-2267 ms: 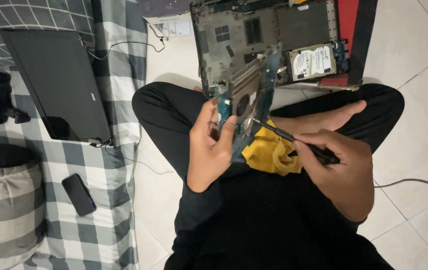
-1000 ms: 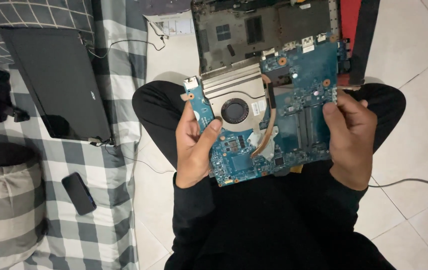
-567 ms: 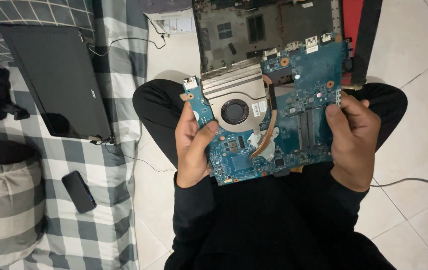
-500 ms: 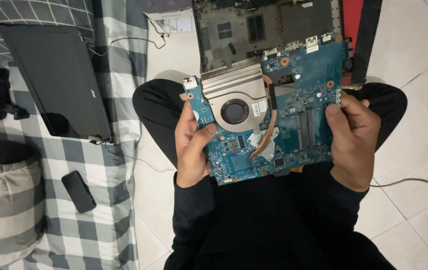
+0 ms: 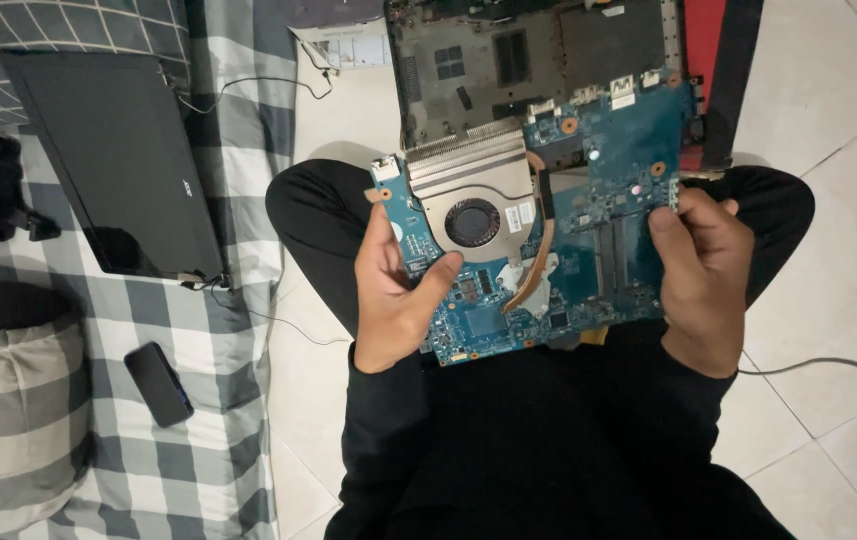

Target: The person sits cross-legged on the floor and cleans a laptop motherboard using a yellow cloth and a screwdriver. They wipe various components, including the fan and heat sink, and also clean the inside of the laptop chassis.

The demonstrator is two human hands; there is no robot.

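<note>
I hold a blue laptop motherboard (image 5: 588, 235) flat above my lap, component side up. Its round cooling fan (image 5: 472, 221), metal heatsink fins and a curved copper heat pipe (image 5: 540, 250) sit on the left half. My left hand (image 5: 395, 297) grips the board's left edge, thumb lying on top near the fan. My right hand (image 5: 696, 276) grips the right edge, fingers curled over the top. I sit cross-legged in black clothes.
The opened laptop base (image 5: 528, 60) lies on the tiled floor ahead of my knees, on something red. To the left, a checked blanket (image 5: 198, 420) carries a detached black laptop screen (image 5: 118, 165), a dark phone (image 5: 158, 383) and black gear. A cable (image 5: 828, 365) runs at right.
At first the board stood on edge in my left hand and my right hand held a screwdriver. Now both hands hold the board flat and face up; it has barely moved in the last second.
</note>
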